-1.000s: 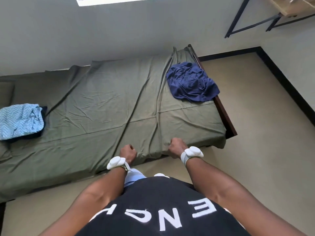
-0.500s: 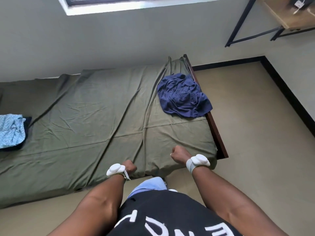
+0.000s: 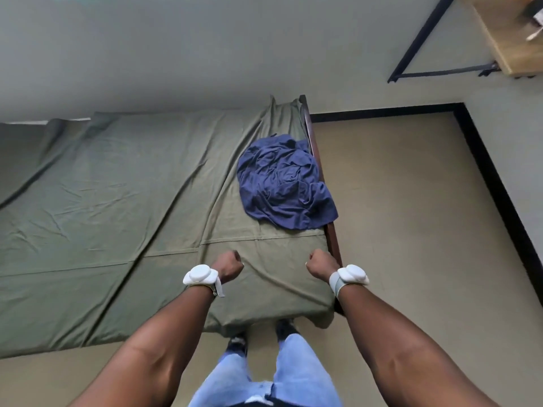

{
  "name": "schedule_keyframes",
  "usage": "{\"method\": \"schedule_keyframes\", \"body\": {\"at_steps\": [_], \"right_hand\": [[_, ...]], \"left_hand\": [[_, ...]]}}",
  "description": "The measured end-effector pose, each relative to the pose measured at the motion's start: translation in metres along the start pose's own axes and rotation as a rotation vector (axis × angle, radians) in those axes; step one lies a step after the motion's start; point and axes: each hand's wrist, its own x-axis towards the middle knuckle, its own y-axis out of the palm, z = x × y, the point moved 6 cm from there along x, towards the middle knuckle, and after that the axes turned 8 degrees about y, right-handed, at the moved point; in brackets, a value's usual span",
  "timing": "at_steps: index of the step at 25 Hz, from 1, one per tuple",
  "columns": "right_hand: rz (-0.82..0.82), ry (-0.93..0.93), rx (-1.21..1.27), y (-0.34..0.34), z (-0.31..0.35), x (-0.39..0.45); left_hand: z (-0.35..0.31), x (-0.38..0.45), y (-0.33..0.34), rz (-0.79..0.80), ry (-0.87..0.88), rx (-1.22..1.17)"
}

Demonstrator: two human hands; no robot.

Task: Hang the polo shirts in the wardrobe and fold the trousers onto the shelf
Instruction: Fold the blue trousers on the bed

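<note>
The left hand (image 3: 228, 265) and right hand (image 3: 321, 263) are both clenched into fists, holding nothing, above the near end of the bed (image 3: 117, 201). A crumpled navy-blue garment (image 3: 282, 186) lies on the olive sheet at the bed's right edge, beyond the hands and apart from them. Whether it is a polo shirt or trousers cannot be told.

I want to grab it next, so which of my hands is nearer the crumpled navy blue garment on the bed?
Right. The right hand is just below the crumpled navy blue garment's near edge; the left hand is further left.
</note>
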Motion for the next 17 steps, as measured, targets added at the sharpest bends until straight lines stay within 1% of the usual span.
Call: {"method": "schedule_keyframes", "body": {"at_steps": [2, 5, 8, 13, 15, 17], "right_hand": [[0.033, -0.028, -0.025, -0.014, 0.0, 0.036], [0.025, -0.03, -0.043, -0.035, -0.002, 0.091], [-0.059, -0.106, -0.05, -0.059, 0.013, 0.148], [-0.21, -0.233, 0.014, -0.086, 0.054, 0.241], [-0.184, -0.214, -0.022, -0.085, 0.063, 0.273], [-0.128, -0.146, -0.119, -0.076, 0.063, 0.288]], "left_hand": [[-0.005, 0.019, 0.011, 0.0, -0.056, -0.002], [-0.011, 0.053, 0.023, 0.032, -0.129, 0.007], [-0.029, 0.101, 0.021, 0.004, -0.176, -0.062], [-0.054, 0.199, 0.012, -0.115, -0.148, -0.245], [-0.061, 0.233, 0.003, -0.207, -0.103, -0.356], [-0.063, 0.261, -0.005, -0.272, -0.028, -0.352]]}}
